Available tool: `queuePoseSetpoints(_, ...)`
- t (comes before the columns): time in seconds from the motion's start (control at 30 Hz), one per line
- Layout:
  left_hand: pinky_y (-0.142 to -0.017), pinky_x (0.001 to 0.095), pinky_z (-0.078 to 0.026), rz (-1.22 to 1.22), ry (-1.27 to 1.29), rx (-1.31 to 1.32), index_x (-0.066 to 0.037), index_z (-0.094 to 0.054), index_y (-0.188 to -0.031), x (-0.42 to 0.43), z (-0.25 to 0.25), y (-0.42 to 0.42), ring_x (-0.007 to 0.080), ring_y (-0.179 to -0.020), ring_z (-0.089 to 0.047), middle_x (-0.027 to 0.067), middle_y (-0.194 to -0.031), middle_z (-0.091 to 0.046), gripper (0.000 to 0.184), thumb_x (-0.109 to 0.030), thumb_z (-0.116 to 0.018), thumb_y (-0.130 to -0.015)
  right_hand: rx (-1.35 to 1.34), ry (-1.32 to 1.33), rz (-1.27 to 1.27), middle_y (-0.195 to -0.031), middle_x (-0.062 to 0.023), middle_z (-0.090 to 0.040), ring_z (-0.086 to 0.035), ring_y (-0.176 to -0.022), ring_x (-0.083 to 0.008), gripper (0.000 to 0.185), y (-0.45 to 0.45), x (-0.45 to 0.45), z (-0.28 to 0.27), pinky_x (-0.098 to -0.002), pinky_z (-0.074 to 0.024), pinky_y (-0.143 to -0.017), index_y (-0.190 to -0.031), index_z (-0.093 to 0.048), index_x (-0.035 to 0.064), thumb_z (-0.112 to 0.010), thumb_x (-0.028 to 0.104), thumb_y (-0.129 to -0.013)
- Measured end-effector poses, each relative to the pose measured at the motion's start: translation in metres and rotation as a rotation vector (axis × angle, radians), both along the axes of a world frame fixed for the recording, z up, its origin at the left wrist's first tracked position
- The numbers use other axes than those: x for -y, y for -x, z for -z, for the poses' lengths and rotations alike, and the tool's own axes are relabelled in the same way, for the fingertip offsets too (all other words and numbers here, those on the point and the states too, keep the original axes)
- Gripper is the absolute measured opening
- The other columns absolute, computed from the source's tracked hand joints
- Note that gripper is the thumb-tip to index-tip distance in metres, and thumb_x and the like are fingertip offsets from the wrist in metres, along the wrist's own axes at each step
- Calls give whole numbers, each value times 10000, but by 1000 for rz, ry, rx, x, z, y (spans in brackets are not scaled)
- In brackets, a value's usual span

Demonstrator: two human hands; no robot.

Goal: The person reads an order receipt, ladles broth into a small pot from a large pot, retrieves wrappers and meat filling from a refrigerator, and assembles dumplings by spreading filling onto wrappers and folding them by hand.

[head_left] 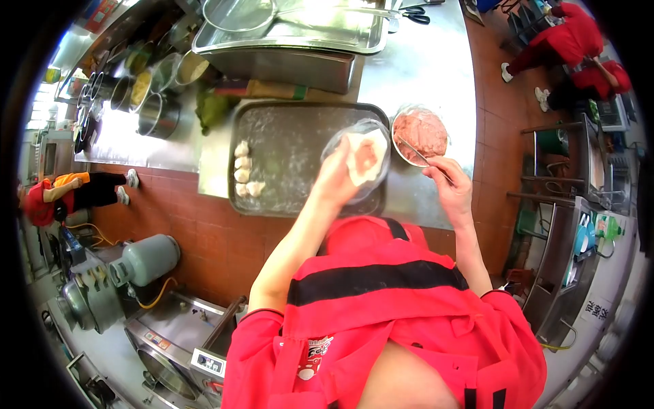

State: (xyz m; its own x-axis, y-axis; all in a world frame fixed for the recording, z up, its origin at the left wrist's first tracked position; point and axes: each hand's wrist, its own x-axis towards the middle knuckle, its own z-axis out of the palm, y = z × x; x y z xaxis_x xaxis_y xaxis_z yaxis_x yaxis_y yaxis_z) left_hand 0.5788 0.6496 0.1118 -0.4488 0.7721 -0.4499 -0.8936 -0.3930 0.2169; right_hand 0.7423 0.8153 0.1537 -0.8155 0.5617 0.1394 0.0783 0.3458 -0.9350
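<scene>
My left hand (334,180) is closed around pale dough wrappers (357,173), with a smear of pink meat filling (368,158) on top. A clear plastic bag (379,133) lies around the wrappers, above the tray. In my right hand (452,185) is a slim metal spreader (413,148), its tip touching the minced meat (424,129) in a round bowl (400,154). Several small filled dumplings (242,162) sit in a group at the left side of the dark, floured tray (289,140).
Behind the tray stands a metal box (286,68) topped by a shallow metal pan (320,42). Metal pots (158,116) and a green bag (212,109) are at the left. Co-workers in red (567,34) stand upper right; another person (68,192) is at left.
</scene>
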Motion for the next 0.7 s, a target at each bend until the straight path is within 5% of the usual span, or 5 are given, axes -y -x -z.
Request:
queuePoseSetpoints(0.13,-877,369,-479,49,12,-21,24,-511,-1180,-7,4,-2,232,-964,-577,113,-1086,-588,449,-361,-354,-1011,-70,222,-7,-963,-85,-622,-646,-798,-148,129,-6,4,-3,-244,-511,-724,-986,-642,-25,-597,-29,-865)
queuePoseSetpoints(0.47,-883,356,-471,160,93,-64,16,-505,-1201,-13,1,-9,216,-975,-563,102,-1108,-579,462,-376,-353,-1010,6,101,22,-984,-82,-606,-648,-816,-153,152,-14,2,9,-247,-520,-748,-1037,-615,-42,-564,-24,-894)
queuePoseSetpoints(0.57,-883,361,-481,143,55,-17,20,-501,-1205,-13,-6,-9,222,-960,-577,112,-1105,-587,475,-387,-367,-1002,28,174,98,-919,-66,-623,-643,-811,-144,160,-25,-13,16,-247,-513,-737,-1044,-616,-41,-573,35,-910)
queuePoseSetpoints(0.63,-932,446,-478,90,-55,-45,35,-477,-1242,-9,35,-10,286,-1090,-569,171,-1183,-572,520,-405,-417,-972,198,282,144,-869,-43,-654,-622,-769,-110,154,-24,-20,12,-234,-496,-694,-1020,-646,-12,-592,67,-899)
queuePoseSetpoints(0.7,-912,439,-498,96,-253,89,17,-504,-1208,-9,52,-5,285,-1013,-604,154,-1131,-602,503,-406,-501,-934,205,352,160,-831,-36,-655,-610,-736,-98,189,-21,-40,40,-231,-494,-675,-995,-657,-17,-634,140,-891)
